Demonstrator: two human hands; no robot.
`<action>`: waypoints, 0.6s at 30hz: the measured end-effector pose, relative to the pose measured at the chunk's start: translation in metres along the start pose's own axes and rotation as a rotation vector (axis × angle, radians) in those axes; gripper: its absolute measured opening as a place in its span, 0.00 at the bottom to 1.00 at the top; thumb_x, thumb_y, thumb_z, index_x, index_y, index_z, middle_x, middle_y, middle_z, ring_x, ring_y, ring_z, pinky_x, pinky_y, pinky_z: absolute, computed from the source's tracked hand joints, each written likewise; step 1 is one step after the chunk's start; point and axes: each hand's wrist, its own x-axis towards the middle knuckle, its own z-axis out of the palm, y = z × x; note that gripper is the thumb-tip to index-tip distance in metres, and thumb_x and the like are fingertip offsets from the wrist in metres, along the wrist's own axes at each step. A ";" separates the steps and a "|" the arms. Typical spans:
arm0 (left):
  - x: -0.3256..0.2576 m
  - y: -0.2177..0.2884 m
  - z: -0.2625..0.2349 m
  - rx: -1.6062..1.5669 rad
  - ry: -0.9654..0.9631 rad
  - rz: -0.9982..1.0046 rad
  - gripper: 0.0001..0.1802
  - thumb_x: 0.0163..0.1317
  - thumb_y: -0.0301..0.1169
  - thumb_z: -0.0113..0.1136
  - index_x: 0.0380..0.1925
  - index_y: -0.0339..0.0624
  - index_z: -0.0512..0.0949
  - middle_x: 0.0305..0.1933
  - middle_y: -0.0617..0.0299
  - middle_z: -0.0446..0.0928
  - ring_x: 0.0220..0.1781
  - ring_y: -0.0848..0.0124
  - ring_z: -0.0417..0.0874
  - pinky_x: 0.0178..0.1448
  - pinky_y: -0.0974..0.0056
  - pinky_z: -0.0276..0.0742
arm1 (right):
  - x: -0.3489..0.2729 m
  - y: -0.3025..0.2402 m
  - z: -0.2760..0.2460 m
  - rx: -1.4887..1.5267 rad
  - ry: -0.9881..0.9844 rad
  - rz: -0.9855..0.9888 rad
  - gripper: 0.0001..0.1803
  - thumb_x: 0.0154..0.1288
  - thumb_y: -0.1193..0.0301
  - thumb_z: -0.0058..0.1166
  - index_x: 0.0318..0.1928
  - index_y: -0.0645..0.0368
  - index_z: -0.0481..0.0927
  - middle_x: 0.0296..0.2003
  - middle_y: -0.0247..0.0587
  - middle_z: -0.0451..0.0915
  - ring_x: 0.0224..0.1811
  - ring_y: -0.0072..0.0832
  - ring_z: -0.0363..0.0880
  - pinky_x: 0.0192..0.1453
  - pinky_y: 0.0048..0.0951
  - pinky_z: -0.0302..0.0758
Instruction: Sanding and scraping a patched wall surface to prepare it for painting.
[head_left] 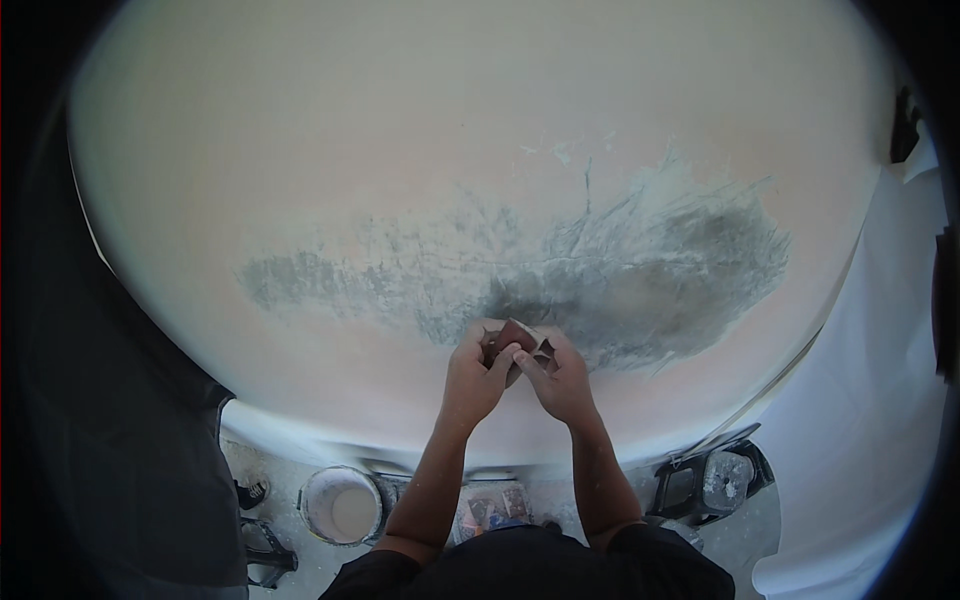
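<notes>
A reddish-brown piece of sandpaper [513,334], folded with its pale backing partly showing, is pinched between both hands. My left hand [474,380] closes around its left side, with the thumb on the front. From the other side, my right hand [563,380] grips it, thumb also pressed against it. Both hands are over the lower edge of a grey, scratched patch [640,300] on a large, curved, pale pinkish surface [330,120]. Whether the sandpaper touches that surface I cannot tell.
Below the surface's near edge, a round bucket [343,506] stands on the floor. A tray-like area with several small pieces [492,507] lies near my body. A dark stool [712,478] carries a whitish tub at the right. Dark cloth [120,450] hangs left, white sheeting [860,400] right.
</notes>
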 end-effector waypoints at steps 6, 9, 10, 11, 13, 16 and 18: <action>0.007 0.004 0.001 -0.220 0.123 -0.114 0.12 0.59 0.23 0.70 0.43 0.37 0.81 0.38 0.56 0.82 0.41 0.70 0.83 0.46 0.65 0.80 | 0.002 0.022 0.010 0.232 0.107 0.065 0.11 0.76 0.73 0.52 0.54 0.63 0.72 0.48 0.36 0.79 0.50 0.22 0.78 0.55 0.25 0.74; 0.011 -0.020 -0.002 0.035 0.145 0.026 0.13 0.57 0.24 0.72 0.43 0.38 0.83 0.40 0.55 0.80 0.43 0.64 0.84 0.47 0.64 0.81 | 0.011 0.014 0.024 0.323 0.156 0.138 0.11 0.77 0.70 0.51 0.53 0.64 0.75 0.46 0.36 0.80 0.49 0.21 0.79 0.53 0.24 0.74; 0.012 -0.022 -0.003 0.032 0.146 0.024 0.13 0.57 0.24 0.72 0.43 0.38 0.83 0.40 0.55 0.80 0.43 0.64 0.84 0.47 0.64 0.81 | 0.013 0.011 0.029 0.320 0.192 0.149 0.12 0.78 0.68 0.51 0.52 0.64 0.77 0.45 0.37 0.81 0.48 0.21 0.79 0.52 0.24 0.75; 0.014 -0.022 -0.004 0.154 0.151 0.164 0.13 0.58 0.22 0.71 0.43 0.36 0.83 0.43 0.55 0.80 0.45 0.65 0.84 0.46 0.64 0.81 | 0.015 0.010 0.034 0.317 0.191 0.151 0.12 0.78 0.68 0.51 0.52 0.64 0.77 0.45 0.37 0.81 0.48 0.21 0.79 0.52 0.24 0.75; 0.021 -0.007 -0.004 0.263 0.150 0.309 0.13 0.58 0.21 0.70 0.44 0.35 0.82 0.47 0.55 0.80 0.47 0.66 0.84 0.46 0.64 0.81 | 0.019 0.008 0.036 0.367 0.381 0.117 0.14 0.76 0.68 0.54 0.54 0.66 0.80 0.42 0.35 0.80 0.43 0.20 0.79 0.46 0.24 0.76; 0.024 0.016 -0.015 0.373 0.067 0.624 0.11 0.56 0.23 0.72 0.39 0.36 0.83 0.44 0.55 0.80 0.45 0.63 0.83 0.45 0.62 0.81 | 0.027 -0.003 0.037 -0.183 0.560 -0.214 0.11 0.71 0.72 0.60 0.50 0.64 0.83 0.38 0.36 0.81 0.41 0.23 0.81 0.42 0.25 0.78; 0.026 0.017 -0.022 0.381 0.117 0.648 0.10 0.55 0.23 0.72 0.37 0.37 0.83 0.40 0.56 0.80 0.41 0.62 0.83 0.42 0.63 0.80 | 0.044 -0.015 0.034 -0.474 0.578 -0.322 0.11 0.68 0.74 0.63 0.48 0.64 0.84 0.38 0.38 0.82 0.40 0.25 0.83 0.43 0.25 0.79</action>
